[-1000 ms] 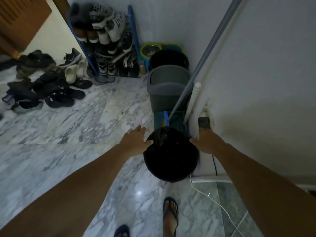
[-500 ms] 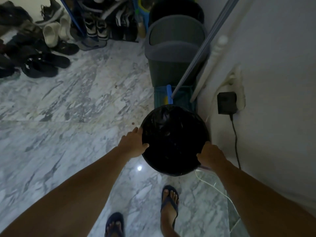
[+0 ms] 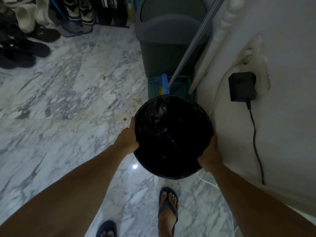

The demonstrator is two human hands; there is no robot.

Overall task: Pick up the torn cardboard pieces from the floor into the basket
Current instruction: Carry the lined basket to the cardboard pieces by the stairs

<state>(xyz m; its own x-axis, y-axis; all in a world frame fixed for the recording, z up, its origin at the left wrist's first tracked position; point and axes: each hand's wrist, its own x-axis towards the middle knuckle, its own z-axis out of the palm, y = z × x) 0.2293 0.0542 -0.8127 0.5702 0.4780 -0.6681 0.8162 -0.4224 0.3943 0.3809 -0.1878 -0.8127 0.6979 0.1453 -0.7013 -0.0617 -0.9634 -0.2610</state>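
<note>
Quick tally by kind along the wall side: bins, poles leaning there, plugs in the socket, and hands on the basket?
Bins: 2, the black-lined basket and the grey bin
Leaning poles: 2, grey, white
Plugs: 2, black adapter, white plug
Hands: 2, left hand, right hand
Total: 8

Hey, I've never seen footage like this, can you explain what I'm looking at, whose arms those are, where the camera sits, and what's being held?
There is no machine here: the arms belong to a person wearing a wide-angle camera on their head, so the one view looks forward and down past their own arms. The left hand and right hand grip opposite sides of a round basket lined with a black plastic bag. It is by a white wall, where a black adapter is plugged in. Behind it are a grey bin and leaning poles. Shoes lie on the marble floor. The person's sandalled feet show below. No torn cardboard is in view.
</note>
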